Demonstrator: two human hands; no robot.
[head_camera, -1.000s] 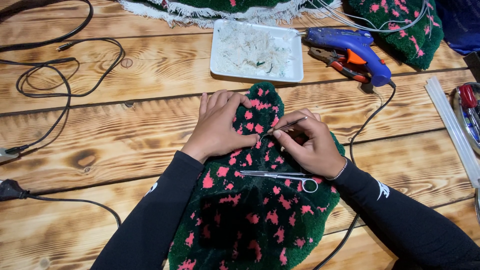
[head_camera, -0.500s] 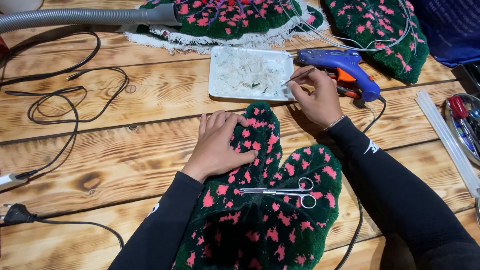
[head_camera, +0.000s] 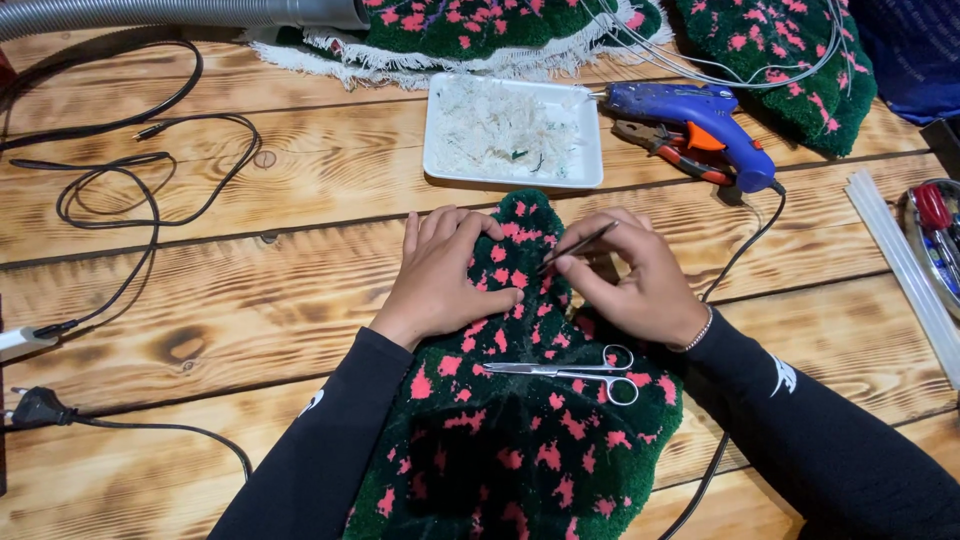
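Back from the white tray (head_camera: 440, 160), the right hand (head_camera: 635, 285) pinches tweezers (head_camera: 578, 246) over the tufted piece (head_camera: 520, 430); the left hand (head_camera: 445, 275) presses flat beside it.

The tufted rug piece (head_camera: 520, 440) is thick, matt cloth pile, dark green with pink flecks, lying on a rough-grained, scorched wooden table (head_camera: 300, 300). On the rug's pile rest shiny metal scissors (head_camera: 570, 370); just beyond the rug sit a smooth white plastic tray (head_camera: 590, 170) of fluffy white yarn clippings and a glossy blue plastic glue gun (head_camera: 700, 115).
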